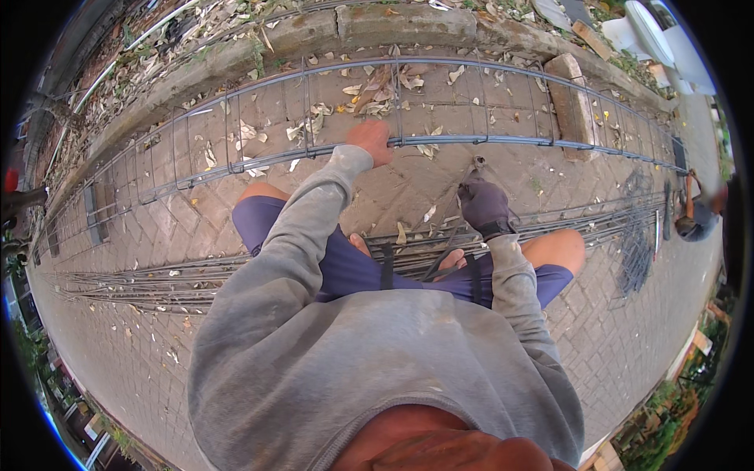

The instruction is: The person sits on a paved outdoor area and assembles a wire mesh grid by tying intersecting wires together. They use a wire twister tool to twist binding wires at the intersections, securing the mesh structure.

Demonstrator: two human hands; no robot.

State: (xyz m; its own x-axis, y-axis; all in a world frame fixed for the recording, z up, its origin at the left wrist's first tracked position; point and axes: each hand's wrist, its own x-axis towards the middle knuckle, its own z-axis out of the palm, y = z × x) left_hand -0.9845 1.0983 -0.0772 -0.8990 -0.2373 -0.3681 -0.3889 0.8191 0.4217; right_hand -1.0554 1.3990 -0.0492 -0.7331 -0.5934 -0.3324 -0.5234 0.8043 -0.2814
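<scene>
The near side of a long rebar cage (487, 140), laid from left to right across the far part of the paved ground (412, 184), is gripped by the bare left hand (369, 142), its fingers curled over the bar. In the gloved right hand (484, 206), closed and held just nearer than the cage, a small dark tool (479, 162) is held, its exact kind too small to be told. The cage is crossed underneath by a block (572, 110) at right, while loose rods (173, 280) are spread nearer.
</scene>
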